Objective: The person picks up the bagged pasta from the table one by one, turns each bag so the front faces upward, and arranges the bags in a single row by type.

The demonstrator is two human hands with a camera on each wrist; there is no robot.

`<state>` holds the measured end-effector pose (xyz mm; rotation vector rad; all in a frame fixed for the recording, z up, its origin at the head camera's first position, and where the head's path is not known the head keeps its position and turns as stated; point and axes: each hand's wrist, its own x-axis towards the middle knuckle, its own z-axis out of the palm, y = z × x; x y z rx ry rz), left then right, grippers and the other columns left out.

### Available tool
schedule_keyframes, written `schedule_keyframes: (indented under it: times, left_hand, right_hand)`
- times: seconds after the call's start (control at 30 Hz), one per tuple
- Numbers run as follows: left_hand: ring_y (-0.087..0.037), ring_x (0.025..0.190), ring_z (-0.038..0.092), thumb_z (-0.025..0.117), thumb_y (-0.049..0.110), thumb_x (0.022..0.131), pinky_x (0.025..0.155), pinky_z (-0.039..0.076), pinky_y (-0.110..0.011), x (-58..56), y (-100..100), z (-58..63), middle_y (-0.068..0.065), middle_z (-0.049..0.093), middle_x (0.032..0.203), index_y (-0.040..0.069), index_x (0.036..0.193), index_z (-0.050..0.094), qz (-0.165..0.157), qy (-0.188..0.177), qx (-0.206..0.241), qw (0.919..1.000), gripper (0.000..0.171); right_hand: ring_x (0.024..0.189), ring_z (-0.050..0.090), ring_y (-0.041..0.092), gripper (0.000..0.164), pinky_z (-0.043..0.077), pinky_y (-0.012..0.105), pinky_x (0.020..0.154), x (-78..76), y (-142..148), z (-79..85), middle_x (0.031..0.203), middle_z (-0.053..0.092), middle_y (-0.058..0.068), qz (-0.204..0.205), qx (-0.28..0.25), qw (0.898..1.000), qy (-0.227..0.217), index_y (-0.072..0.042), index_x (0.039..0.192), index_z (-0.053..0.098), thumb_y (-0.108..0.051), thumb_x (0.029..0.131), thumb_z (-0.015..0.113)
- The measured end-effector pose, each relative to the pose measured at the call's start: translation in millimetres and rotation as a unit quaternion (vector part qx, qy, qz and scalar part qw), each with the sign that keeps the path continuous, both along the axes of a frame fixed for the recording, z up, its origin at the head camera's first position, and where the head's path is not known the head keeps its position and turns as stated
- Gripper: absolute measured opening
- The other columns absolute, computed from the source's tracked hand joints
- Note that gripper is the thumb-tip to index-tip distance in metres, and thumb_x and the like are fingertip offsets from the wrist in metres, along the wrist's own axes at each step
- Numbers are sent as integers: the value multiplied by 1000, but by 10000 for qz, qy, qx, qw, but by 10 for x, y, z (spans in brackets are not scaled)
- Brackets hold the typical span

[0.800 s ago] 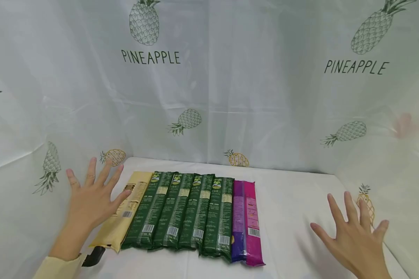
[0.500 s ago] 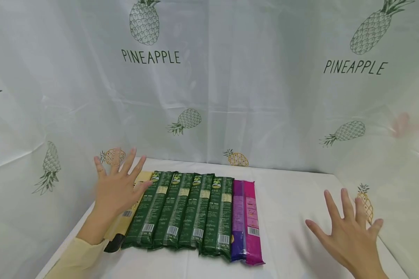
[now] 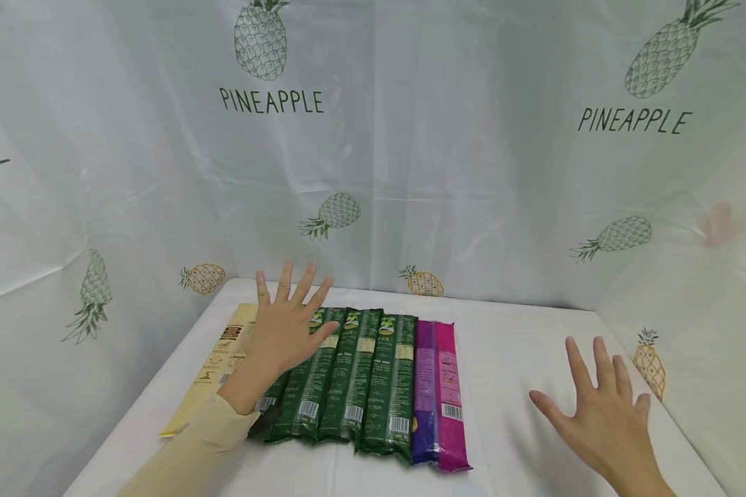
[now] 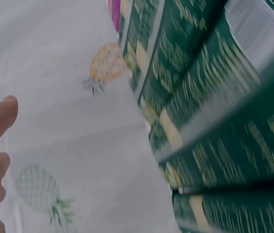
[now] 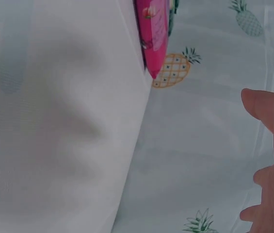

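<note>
In the head view my left hand (image 3: 286, 335) is held over the left part of a row of packets, fingers spread and straight, holding nothing. Beneath it and to its right lie several green spaghetti packets (image 3: 382, 386), side by side; the hand and sleeve partly cover the leftmost ones. A yellow packet (image 3: 208, 373) lies at the row's left end, and a purple and pink packet (image 3: 438, 397) at its right end. My right hand (image 3: 606, 421) hovers over the white table right of the row, its fingers spread and nothing in it.
A white cloth covers the table (image 3: 516, 359). Behind and at both sides hangs a pale curtain (image 3: 460, 159) printed with pineapples. A dark strap shows at the left wrist, above the packets' near ends.
My left hand has moved right, from the yellow packet's side to above the green spaghetti packets. My right hand has drifted slightly left. The packets lie where they were.
</note>
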<state>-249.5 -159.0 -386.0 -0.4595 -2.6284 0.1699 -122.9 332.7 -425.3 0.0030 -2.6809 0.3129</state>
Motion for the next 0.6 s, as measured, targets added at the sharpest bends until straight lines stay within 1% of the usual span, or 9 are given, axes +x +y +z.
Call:
schedule_keyframes:
  times: [0.07,0.13,0.23,0.3,0.37,0.47,0.57,0.6]
  left_hand:
    - [-38,163,-13,46,77,100,118,-18,-74,-28,124,-19,-4,2,180,34,172,18,-15,-49,-38,10000,88]
    - [-38,163,-13,43,78,101,119,-17,-73,-47,258,-21,-3,-1,180,36,172,13,-24,-137,-39,9999,88]
    - [-39,163,-10,43,77,101,121,-12,-74,-81,452,-40,-4,0,180,36,172,12,-180,-109,74,9998,87]
    - [-39,163,-9,43,76,102,121,-9,-75,-96,575,-57,-4,-1,180,35,172,12,-301,-179,219,9991,87]
    - [-38,163,-8,44,75,102,122,-5,-75,-108,692,-80,-5,1,180,35,172,12,-412,-272,345,9982,87]
    - [-37,164,-9,45,75,102,123,0,-75,-127,851,-127,-5,0,180,35,172,10,-507,-533,533,9959,88]
    - [-37,164,-6,43,75,103,123,9,-75,-142,992,-161,-5,1,180,35,172,11,-599,-777,732,9925,87]
    - [-38,164,-4,44,74,103,123,12,-74,-147,1036,-169,-6,2,180,34,172,12,-670,-873,854,9903,86]
  right_hand:
    - [154,11,61,109,17,93,91,-6,-33,-1,176,3,24,-6,-45,10000,-22,-24,173,11,-63,91,73]
    - [151,15,63,110,22,91,90,-16,-63,4,176,4,26,1,-76,10000,-24,-23,173,12,-63,91,73]
    - [146,22,65,111,29,88,88,-42,-113,-4,174,7,29,19,-153,9999,-3,-21,173,13,-62,90,75]
    - [143,25,66,112,36,85,84,-53,-161,-8,174,6,30,41,-274,9996,-79,-20,173,11,-62,91,75]
    - [141,26,67,113,41,85,80,-62,-220,-18,174,5,30,73,-456,9987,-235,-19,173,10,-61,91,75]
    - [141,26,68,114,43,85,79,-68,-316,-24,173,1,31,110,-796,9948,-624,-19,173,4,-62,93,73]
    - [140,29,68,115,41,87,85,-73,-410,-31,172,2,34,201,-1207,9881,-937,-15,173,1,-60,95,72]
    - [140,29,68,115,39,88,88,-74,-437,-35,171,4,35,237,-1337,9856,-1007,-14,172,1,-59,95,73]
